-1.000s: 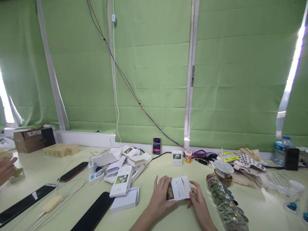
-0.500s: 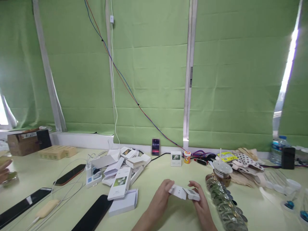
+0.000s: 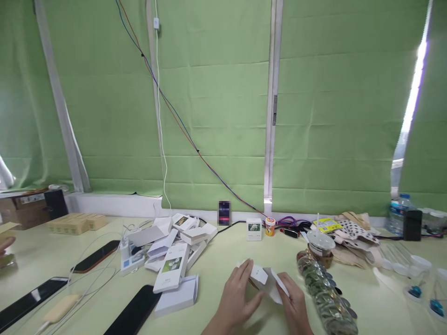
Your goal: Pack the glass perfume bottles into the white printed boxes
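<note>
Near the front of the table, a small white cardboard box (image 3: pixel 259 274) with folded-out flaps is held between both hands. My left hand (image 3: pixel 238 294) is closed round its left side, the thumb stretched along the lower edge. My right hand (image 3: pixel 294 300) pinches a white panel at the right. The box's inside and underside are hidden. Left of my hands lies a pile of white cardboard boxes, among them a flat box with a green picture (image 3: pixel 173 266) resting on a plain white box (image 3: pixel 177 294).
A black phone (image 3: pixel 134 311) and a cream power bank (image 3: pixel 62 308) lie at left among white cables. Packed round discs in clear wrap (image 3: pixel 323 298) run along the right. Behind stand a small white picture box (image 3: pixel 253 230), an orange-and-white tub (image 3: pixel 270 227) and a lidded cup (image 3: pixel 320 244).
The box has turned in my hands, and a white panel now spreads out towards my right hand. My left fingers have come further over the box. The whole view has shifted slightly.
</note>
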The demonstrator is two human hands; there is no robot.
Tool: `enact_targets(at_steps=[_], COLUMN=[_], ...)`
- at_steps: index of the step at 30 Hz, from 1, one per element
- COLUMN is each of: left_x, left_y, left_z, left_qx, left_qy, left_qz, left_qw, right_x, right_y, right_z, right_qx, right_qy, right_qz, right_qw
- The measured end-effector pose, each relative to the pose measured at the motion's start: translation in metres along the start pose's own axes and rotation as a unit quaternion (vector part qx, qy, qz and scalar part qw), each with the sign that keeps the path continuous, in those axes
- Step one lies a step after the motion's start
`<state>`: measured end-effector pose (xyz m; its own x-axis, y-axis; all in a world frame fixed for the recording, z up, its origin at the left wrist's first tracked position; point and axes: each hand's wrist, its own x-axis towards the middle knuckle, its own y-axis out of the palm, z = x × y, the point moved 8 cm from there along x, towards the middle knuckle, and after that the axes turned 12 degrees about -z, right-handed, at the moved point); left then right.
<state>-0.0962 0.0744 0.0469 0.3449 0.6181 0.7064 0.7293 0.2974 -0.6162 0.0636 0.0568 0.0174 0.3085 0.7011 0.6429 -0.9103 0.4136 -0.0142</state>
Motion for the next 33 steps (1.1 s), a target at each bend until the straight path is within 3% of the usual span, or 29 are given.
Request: enact_targets(at_steps=[3, 5, 8, 12, 14, 17, 20, 23, 26, 30, 33], left_x=[0.001, 0.005, 0.009, 0.007, 0.007, 0.007, 0.004, 0.001, 0.000, 0.003, 0.005], left_y=[-0.005, -0.010, -0.010, 0.005, 0.007, 0.003, 0.003, 0.006, 0.010, 0.007, 0.007], left_z=[0.003, 0.005, 0.012, 0.022, 0.022, 0.015, 0.004, -0.001, 0.001, 0.012, 0.010], left_qx=[-0.036, -0.089, -0.196, -0.308, -0.310, -0.232, -0.136, -0.091, -0.131, -0.215, -0.239], left_qy=[-0.044, -0.079, -0.150, -0.222, -0.211, -0.124, -0.026, 0.018, 0.005, -0.066, -0.075], left_qz=[-0.021, -0.038, -0.040, 0.003, 0.020, 0.051, 0.083, 0.092, 0.104, 0.063, 0.061], left_qw=[0.998, 0.992, 0.968, 0.925, 0.927, 0.963, 0.987, 0.991, 0.986, 0.972, 0.966], right_x=[-0.008, -0.010, -0.010, -0.011, -0.010, -0.005, 0.001, 0.005, 0.004, -0.003, -0.005], right_y=[0.008, 0.010, 0.016, 0.027, 0.028, 0.020, 0.010, 0.003, 0.002, 0.013, 0.017], right_z=[0.012, 0.017, 0.015, 0.007, 0.002, -0.005, -0.008, -0.007, -0.013, -0.030, -0.036], right_qx=[0.009, 0.019, 0.057, 0.122, 0.130, 0.121, 0.102, 0.096, 0.120, 0.240, 0.270], right_qy=[-0.054, -0.056, 0.023, 0.140, 0.163, 0.174, 0.151, 0.130, 0.150, 0.251, 0.280], right_qz=[0.030, 0.023, 0.015, 0.054, 0.064, 0.048, 0.024, -0.004, -0.025, -0.009, -0.001], right_qw=[0.998, 0.998, 0.998, 0.981, 0.976, 0.976, 0.983, 0.987, 0.981, 0.938, 0.921])
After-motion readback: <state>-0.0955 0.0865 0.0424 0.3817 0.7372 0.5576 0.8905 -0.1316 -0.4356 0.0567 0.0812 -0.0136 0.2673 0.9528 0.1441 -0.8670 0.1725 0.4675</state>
